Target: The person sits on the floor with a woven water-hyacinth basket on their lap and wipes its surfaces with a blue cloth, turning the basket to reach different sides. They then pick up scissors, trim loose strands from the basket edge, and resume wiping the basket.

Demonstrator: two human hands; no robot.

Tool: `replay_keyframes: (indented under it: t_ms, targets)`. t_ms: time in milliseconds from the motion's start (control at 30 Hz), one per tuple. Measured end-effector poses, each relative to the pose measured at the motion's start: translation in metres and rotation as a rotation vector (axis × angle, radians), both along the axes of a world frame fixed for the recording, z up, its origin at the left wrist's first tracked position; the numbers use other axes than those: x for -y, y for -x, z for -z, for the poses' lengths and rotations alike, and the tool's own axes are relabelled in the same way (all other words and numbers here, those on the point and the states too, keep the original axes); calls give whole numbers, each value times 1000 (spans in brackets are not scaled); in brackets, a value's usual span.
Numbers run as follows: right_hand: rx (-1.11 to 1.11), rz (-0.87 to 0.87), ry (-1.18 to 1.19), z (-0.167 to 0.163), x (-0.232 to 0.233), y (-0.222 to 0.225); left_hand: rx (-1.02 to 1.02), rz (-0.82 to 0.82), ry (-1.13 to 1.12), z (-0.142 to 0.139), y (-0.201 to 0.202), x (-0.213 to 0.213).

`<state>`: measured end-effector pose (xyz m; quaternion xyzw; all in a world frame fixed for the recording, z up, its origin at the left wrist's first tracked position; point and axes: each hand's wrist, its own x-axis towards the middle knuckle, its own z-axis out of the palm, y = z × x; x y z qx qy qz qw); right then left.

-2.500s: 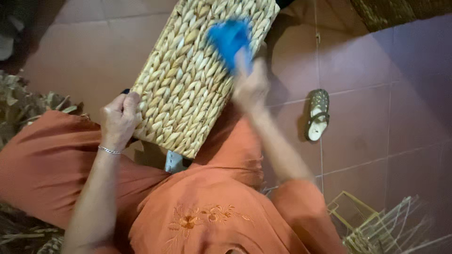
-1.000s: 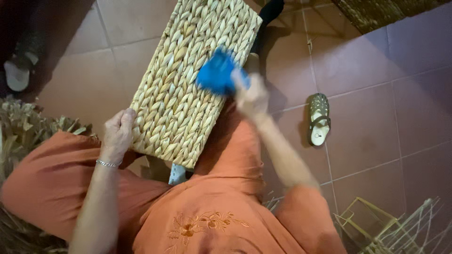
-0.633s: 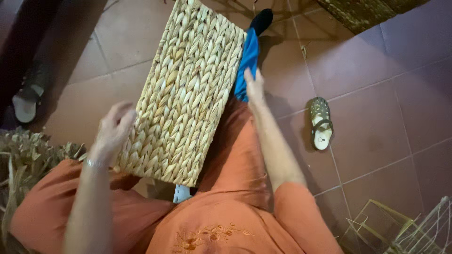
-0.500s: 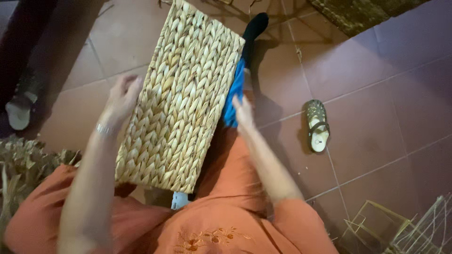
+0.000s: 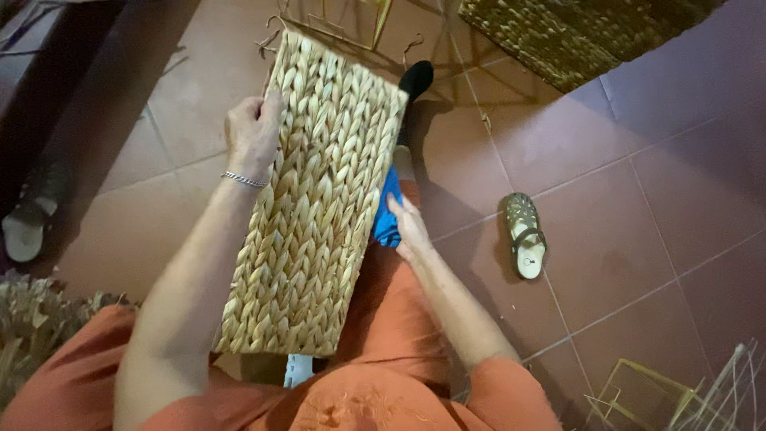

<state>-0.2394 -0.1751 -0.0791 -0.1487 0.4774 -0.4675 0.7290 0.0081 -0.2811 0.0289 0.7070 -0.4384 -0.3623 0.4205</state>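
Basket: a long rectangular woven basket (image 5: 315, 207) of pale plaited straw, centre frame, tilted over the lap.
Left hand: the left hand (image 5: 254, 137) is closed round the basket's upper left edge.
Right hand: the right hand (image 5: 411, 229) presses a blue cloth (image 5: 388, 211) against the basket's right side, fingers loosely curled.
Floor: reddish square tiles (image 5: 638, 199), a sandal (image 5: 524, 235) at right.

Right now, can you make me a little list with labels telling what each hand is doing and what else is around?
left hand: left hand grips the far left edge of the woven basket
right hand: right hand presses a blue cloth against the basket's right side
basket: tan, braided, rectangular, lying over the person's lap
clothes: orange
floor: reddish tiles
nearby: a sandal to the right, a second woven basket at top right
wrist: thin bracelet on the left one
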Motion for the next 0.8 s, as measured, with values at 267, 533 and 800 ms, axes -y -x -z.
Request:
replay_keyframes:
  t_ms: [267, 533, 800]
  targets:
    - [-297, 100, 391, -34, -54, 16, -346, 142, 404, -23, -44, -96]
    - [-449, -61, 334, -13, -122, 23, -159, 200, 94, 23, -93, -183]
    - [-554, 45, 416, -60, -118, 55, -536, 246, 284, -53, -95, -205]
